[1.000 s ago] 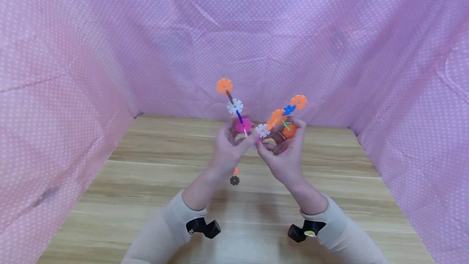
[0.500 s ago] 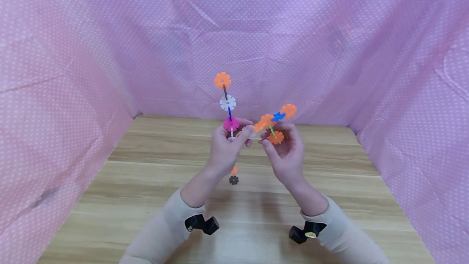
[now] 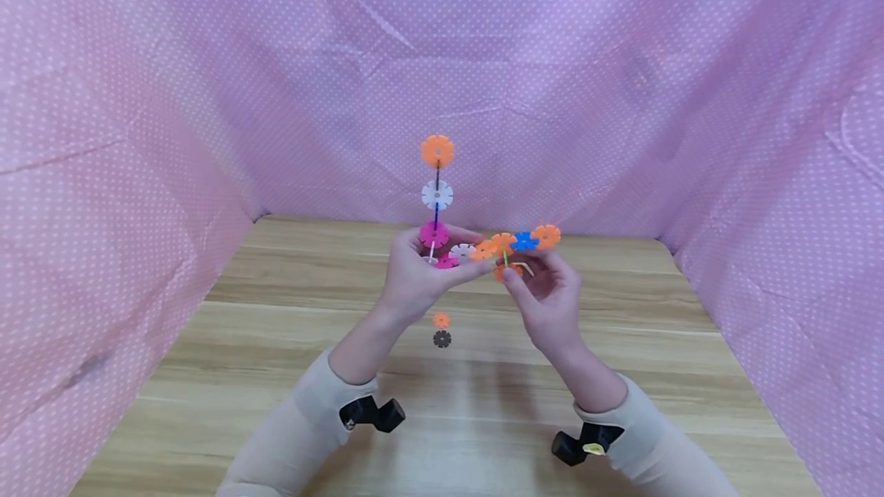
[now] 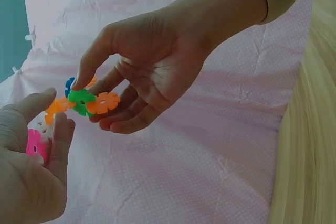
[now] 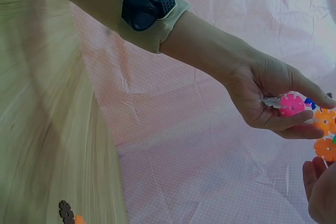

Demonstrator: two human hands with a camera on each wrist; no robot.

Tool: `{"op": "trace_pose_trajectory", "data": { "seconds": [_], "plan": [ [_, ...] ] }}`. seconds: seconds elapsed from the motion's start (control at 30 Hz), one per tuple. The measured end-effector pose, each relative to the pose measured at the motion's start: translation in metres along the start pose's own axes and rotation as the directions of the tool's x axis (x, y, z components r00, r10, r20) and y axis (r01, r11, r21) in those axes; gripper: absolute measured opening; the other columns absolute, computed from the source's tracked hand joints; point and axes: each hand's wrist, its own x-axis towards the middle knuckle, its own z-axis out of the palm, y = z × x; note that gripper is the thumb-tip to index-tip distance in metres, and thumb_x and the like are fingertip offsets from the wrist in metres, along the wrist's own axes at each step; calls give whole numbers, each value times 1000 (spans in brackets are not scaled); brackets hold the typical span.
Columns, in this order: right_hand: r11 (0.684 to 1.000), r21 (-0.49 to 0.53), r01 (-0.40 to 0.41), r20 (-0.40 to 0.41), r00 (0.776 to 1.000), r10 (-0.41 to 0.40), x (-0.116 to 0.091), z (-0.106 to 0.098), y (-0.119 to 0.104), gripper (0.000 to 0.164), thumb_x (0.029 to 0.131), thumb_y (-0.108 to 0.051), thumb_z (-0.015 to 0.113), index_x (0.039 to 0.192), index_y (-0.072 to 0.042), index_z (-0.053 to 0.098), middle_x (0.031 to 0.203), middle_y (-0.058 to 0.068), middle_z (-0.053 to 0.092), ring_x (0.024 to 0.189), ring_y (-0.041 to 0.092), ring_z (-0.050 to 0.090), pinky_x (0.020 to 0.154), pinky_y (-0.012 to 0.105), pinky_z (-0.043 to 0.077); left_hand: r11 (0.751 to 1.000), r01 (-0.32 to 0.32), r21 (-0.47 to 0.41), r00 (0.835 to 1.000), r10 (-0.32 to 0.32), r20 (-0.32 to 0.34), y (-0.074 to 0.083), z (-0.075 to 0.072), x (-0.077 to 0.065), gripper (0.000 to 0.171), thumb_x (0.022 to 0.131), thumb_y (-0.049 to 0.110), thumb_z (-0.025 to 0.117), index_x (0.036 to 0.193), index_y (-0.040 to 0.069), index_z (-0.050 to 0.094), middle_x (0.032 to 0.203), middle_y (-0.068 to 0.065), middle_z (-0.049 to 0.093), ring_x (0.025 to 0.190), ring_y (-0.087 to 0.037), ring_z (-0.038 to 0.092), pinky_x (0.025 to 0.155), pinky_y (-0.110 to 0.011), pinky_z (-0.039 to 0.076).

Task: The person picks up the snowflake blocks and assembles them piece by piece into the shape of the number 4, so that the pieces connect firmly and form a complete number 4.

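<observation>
Joined plastic snowflake discs form a branching chain held up over the table. My left hand [image 3: 417,271] grips it among the pink disc [image 3: 433,234] and white disc [image 3: 462,253], its thumb reaching toward an orange disc [image 3: 483,249]. From that hand a branch rises through a white disc [image 3: 437,195] to a top orange disc [image 3: 437,150]. My right hand [image 3: 549,301] pinches the other end, with the thumb on the green disc [image 4: 82,102] beside an orange disc [image 4: 106,103]. A blue disc [image 3: 525,241] and an end orange disc [image 3: 546,236] extend above the right fingers.
On the wooden table [image 3: 276,374] below the hands lie a loose orange disc [image 3: 440,320] and a dark brown disc [image 3: 442,339]. Pink dotted cloth [image 3: 442,83] surrounds the table at the back and sides. Each wrist bears a black camera [image 3: 373,413].
The chain has turned so its left branch stands upright and its right branch lies flatter and lower. My right hand has shifted from the middle discs to the green disc's end.
</observation>
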Motion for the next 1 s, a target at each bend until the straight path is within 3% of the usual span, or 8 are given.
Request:
{"op": "trace_pose_trajectory", "data": {
  "seconds": [0.1,0.27,0.53,0.67,0.8,0.9,0.97,1.0],
  "plan": [
    [1000,6,2,8,1000,-2,-1,-2,-1,44,88,22,65,118,-10,72,111,-2,73,101,13,71,92,21,65,1000,-12,22,1000,12,13,-1,0,0,31,79,2,93,106,0,80,108,-9,83,56,-8,60,48,-14,43],
    [999,42,13,38,999,-14,0,-6,-3,40,89,19,71,120,-7,71,110,-1,74,101,13,71,90,21,65,998,-11,70,1000,10,15,-1,2,-1,26,80,5,93,103,3,81,102,-10,83,51,-7,42,46,-16,35],
    [999,11,35,81,996,-36,0,-18,1,34,92,5,75,124,-6,68,118,0,72,107,14,70,97,24,63,998,-1,65,1000,0,23,4,-3,0,24,81,4,92,100,2,80,101,-10,83,63,-10,71,53,-15,54],
    [999,-44,25,101,995,-21,0,-26,16,30,91,8,74,119,0,68,114,-1,74,103,12,71,94,22,63,996,-6,87,1000,4,17,8,-9,1,24,81,5,92,101,2,81,96,-8,83,62,-9,70,53,-15,54],
    [995,-97,-32,159,986,47,-4,-30,31,25,92,9,75,116,8,65,113,-5,75,101,8,72,91,20,63,996,-7,93,1000,5,13,10,-14,1,24,81,4,92,102,2,81,90,-1,83,59,-8,66,51,-16,52],
    [971,-220,-89,235,962,142,-7,-29,39,25,91,12,73,115,10,65,108,-3,73,96,11,70,88,22,64,996,-7,83,1000,6,10,12,-17,1,23,81,3,91,101,0,81,90,2,82,57,-7,63,50,-15,48],
    [923,-370,-109,303,925,231,-11,-28,46,24,90,11,73,113,9,68,106,1,74,93,15,70,86,24,65,997,-6,78,1000,5,5,12,-18,1,23,81,2,91,101,-2,80,91,3,83,54,-5,58,48,-15,43],
    [883,-457,-112,339,895,289,-13,-27,50,23,91,8,75,113,5,70,105,2,75,93,16,71,85,26,66,997,1,75,1000,-2,3,12,-18,1,23,80,2,91,101,-3,80,91,3,83,53,-5,55,47,-15,40]
  ]
}}
